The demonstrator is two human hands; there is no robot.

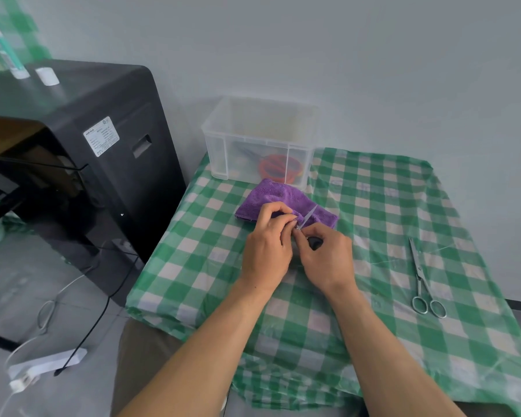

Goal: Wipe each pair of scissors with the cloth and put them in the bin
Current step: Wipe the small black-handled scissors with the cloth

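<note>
Curled fingers of a person's left hand pinch a fold of the purple cloth against the blade of a pair of small scissors, while the right hand grips that pair by its black handle, fingers closed round it. The thin blade points up and away from the person, lying across the near edge of the cloth.

The cloth is bunched on the worktop, which is covered in a green-and-white check sheet, and its far edge lies just in front of the bin. The clear plastic bin stands at the worktop's far left corner against the wall; scissors with red handles show through its side, along with other items too blurred to make out.

A pair of steel scissors lies closed on the worktop well to the right of the hands, tips pointing away. A black machine stands to the left of the worktop, and a white power strip with cables lies on the floor beside it.
</note>
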